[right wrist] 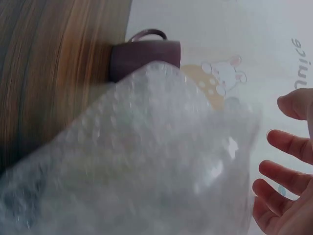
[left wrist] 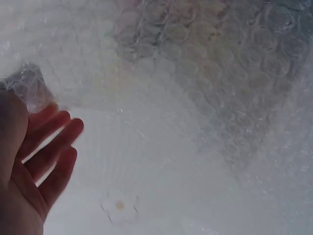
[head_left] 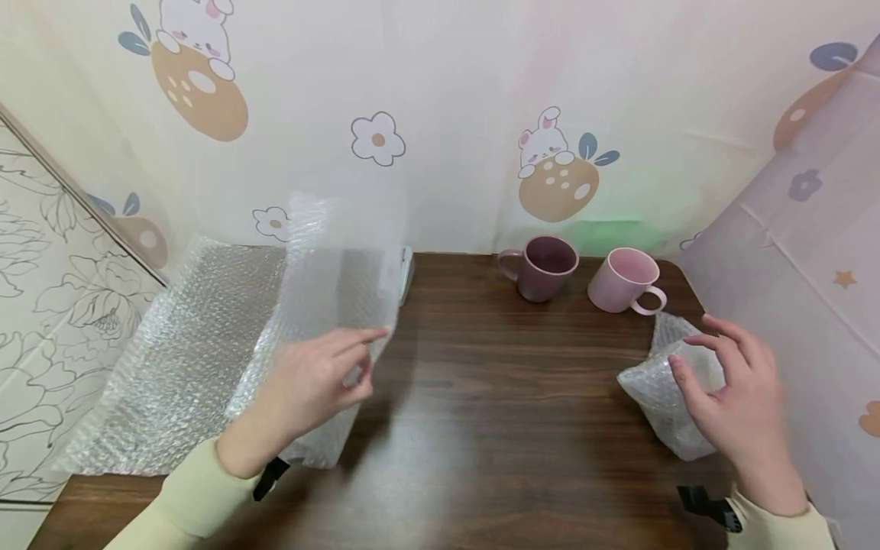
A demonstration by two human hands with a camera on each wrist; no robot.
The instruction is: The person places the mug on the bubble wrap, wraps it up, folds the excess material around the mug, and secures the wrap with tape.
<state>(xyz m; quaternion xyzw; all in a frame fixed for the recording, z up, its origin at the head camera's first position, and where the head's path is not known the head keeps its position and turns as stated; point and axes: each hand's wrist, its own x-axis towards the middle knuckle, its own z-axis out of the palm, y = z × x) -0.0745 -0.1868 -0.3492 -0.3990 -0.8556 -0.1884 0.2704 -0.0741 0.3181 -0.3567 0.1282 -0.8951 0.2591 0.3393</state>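
My left hand [head_left: 360, 359] pinches the edge of a clear bubble wrap sheet [head_left: 340, 260] that stands lifted and blurred above the table's left side. The left wrist view shows that hand [left wrist: 49, 152] with the bubble wrap sheet [left wrist: 205, 98] filling the frame. My right hand [head_left: 694, 355] has its fingers spread at a bubble-wrapped bundle [head_left: 660, 401] lying near the right edge. In the right wrist view the fingers [right wrist: 286, 144] stand just off the bundle [right wrist: 146, 161]. A dark mauve mug [head_left: 543, 267] and a light pink mug [head_left: 626, 281] stand at the back.
A wider layer of bubble wrap [head_left: 179, 359] covers the left end of the dark wooden table [head_left: 495, 405]. Patterned cloth walls close in the back and right. The dark mug [right wrist: 144, 56] shows behind the bundle in the right wrist view.
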